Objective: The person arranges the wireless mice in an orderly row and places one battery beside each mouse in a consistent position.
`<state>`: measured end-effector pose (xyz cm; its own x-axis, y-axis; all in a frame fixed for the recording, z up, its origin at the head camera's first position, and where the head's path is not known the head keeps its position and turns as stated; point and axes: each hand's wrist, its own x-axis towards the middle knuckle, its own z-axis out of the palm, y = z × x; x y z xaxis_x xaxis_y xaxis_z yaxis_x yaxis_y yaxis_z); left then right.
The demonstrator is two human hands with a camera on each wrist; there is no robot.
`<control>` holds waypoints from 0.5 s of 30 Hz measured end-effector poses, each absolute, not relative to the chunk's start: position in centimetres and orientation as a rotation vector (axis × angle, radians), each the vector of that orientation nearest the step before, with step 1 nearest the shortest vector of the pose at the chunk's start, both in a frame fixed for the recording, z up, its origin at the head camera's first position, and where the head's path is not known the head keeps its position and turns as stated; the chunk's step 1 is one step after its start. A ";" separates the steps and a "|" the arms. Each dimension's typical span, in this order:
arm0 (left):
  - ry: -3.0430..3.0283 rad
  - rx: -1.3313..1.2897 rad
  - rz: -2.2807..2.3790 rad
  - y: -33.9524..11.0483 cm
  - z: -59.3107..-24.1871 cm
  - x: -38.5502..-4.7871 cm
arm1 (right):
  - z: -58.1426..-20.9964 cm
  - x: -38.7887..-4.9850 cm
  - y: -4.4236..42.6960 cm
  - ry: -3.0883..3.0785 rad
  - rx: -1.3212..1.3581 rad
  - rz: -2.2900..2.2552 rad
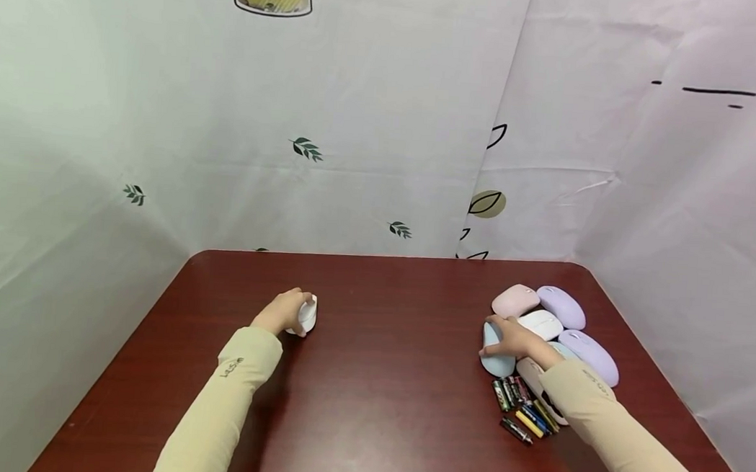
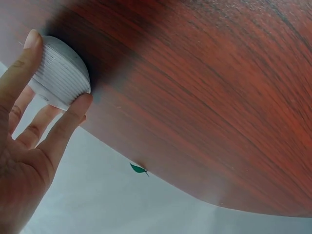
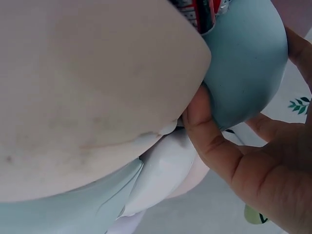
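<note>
One white mouse (image 1: 309,314) lay toward the tabletop's (image 1: 376,380) far left corner, near its right edge were two lilac mice (image 1: 562,308), two light blue mice (image 1: 498,365), one pink mouse (image 1: 514,301), one beige mouse (image 1: 529,373), one more white mouse (image 1: 543,323), at least seven batteries (image 1: 529,424), two hands (image 1: 281,312) showed

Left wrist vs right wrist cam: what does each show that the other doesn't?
Only left wrist: the left hand holding a ribbed white object, and the wood grain of the table.
Only right wrist: the right hand gripping a blue mouse, plus a beige mouse, a smooth white mouse and partly visible batteries.
Both: a pale backdrop with green leaf print.
</note>
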<state>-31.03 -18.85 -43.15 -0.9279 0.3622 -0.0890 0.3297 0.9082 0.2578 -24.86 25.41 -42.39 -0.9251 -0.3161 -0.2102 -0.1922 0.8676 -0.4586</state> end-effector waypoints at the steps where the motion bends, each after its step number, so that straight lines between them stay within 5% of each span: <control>1: 2.934 0.530 0.366 -18.8 -43.2 -31.0 | -42.4 -24.9 25.4 2.766 -0.381 -0.639; 15: 2.952 0.564 0.355 -18.9 -42.9 -30.8 | -42.5 -25.2 24.4 2.788 -0.405 -0.707</control>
